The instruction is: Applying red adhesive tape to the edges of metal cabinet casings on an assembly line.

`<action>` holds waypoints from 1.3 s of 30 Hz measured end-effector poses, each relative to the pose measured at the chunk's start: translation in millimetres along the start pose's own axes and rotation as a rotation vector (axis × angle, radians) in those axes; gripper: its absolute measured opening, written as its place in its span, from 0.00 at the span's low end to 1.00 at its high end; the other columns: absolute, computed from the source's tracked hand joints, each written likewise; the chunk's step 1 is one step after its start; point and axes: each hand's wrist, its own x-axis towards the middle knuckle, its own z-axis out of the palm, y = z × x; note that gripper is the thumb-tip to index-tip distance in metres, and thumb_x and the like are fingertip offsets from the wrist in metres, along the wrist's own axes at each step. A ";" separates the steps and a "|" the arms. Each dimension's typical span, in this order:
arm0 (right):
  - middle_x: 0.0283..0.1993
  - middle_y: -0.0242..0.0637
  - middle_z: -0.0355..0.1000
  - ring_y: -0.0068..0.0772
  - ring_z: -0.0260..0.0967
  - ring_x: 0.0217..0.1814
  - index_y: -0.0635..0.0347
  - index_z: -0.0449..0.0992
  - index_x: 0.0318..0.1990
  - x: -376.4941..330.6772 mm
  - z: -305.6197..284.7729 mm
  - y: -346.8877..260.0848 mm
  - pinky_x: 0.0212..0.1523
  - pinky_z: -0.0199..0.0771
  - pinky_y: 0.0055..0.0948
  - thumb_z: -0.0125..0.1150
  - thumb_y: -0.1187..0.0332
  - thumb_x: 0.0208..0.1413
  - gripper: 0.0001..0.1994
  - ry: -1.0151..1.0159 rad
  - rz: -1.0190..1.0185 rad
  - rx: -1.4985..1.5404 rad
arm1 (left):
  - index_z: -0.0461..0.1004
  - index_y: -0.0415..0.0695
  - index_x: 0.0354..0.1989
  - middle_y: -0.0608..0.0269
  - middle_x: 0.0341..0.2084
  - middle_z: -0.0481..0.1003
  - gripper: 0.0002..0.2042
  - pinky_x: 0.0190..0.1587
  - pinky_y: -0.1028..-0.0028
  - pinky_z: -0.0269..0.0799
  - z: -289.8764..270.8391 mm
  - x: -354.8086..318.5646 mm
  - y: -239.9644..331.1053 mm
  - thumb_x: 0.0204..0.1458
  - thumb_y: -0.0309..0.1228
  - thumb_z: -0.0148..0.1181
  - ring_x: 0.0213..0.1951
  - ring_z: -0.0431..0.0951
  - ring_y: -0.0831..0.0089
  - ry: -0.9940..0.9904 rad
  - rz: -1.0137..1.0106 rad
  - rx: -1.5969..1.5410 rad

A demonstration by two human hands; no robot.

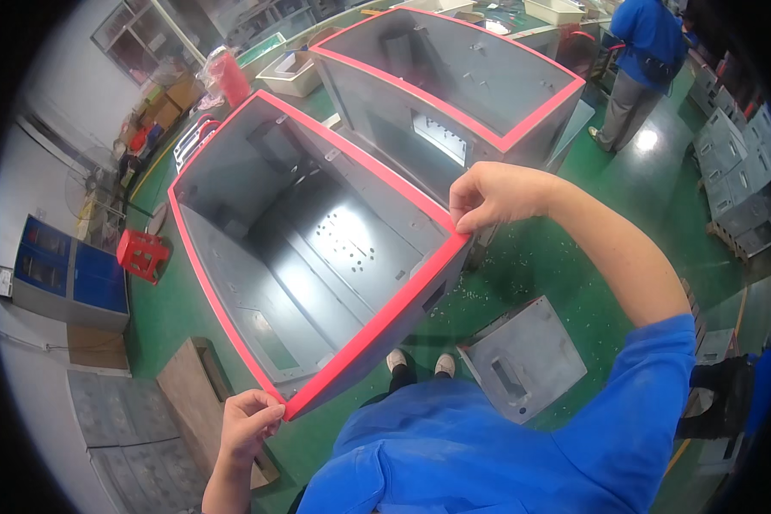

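Observation:
A large open-topped grey metal box (317, 248) stands in front of me, its rim lined with red tape (373, 332). At the near left corner my left hand (247, 420) is closed, thumb and forefinger pinching the tape at the rim. My right hand (499, 195) is closed at the near right corner, with its fingertips pinched on the red tape there. Between the two hands the near-side strip runs straight along the edge. Inside the box, a cluster of small holes shows in the bright floor panel.
Behind it stands a second grey metal box (454, 77) with a red-lined rim. A smaller grey metal box (527, 360) lies on the green floor by my feet. A red stool (143, 254) and blue-doored cabinet (73, 261) are left. A person in blue (647, 60) stands far right.

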 end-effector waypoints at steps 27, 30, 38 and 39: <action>0.30 0.36 0.71 0.29 0.68 0.36 0.63 0.73 0.32 -5.2 8.9 11.5 0.38 0.68 0.28 0.59 0.70 0.43 0.09 0.131 -0.128 0.022 | 0.70 0.37 0.21 0.63 0.16 0.71 0.04 0.15 0.85 0.56 1.0 0.5 -5.3 0.41 0.20 0.59 0.14 0.65 0.83 0.032 0.020 -0.030; 0.30 0.35 0.71 0.26 0.68 0.34 0.63 0.72 0.34 -12.3 12.3 18.7 0.33 0.69 0.24 0.57 0.71 0.46 0.08 0.149 -0.040 0.434 | 0.70 0.37 0.21 0.63 0.16 0.71 0.04 0.16 0.85 0.57 -0.7 0.5 -6.8 0.40 0.20 0.60 0.14 0.65 0.83 0.019 0.038 -0.015; 0.33 0.33 0.70 0.21 0.67 0.33 0.63 0.72 0.34 -17.6 33.7 41.3 0.31 0.69 0.22 0.54 0.70 0.51 0.06 0.241 -0.141 0.576 | 0.70 0.37 0.20 0.63 0.16 0.71 0.04 0.16 0.85 0.58 -1.3 1.6 -7.5 0.40 0.19 0.60 0.14 0.66 0.83 0.016 0.029 -0.031; 0.33 0.33 0.70 0.21 0.67 0.34 0.63 0.72 0.34 -18.3 34.8 39.5 0.31 0.69 0.22 0.54 0.70 0.51 0.06 0.249 -0.123 0.586 | 0.70 0.37 0.20 0.63 0.16 0.71 0.04 0.16 0.85 0.58 -1.0 1.5 -7.6 0.40 0.19 0.60 0.14 0.66 0.83 0.016 0.030 -0.040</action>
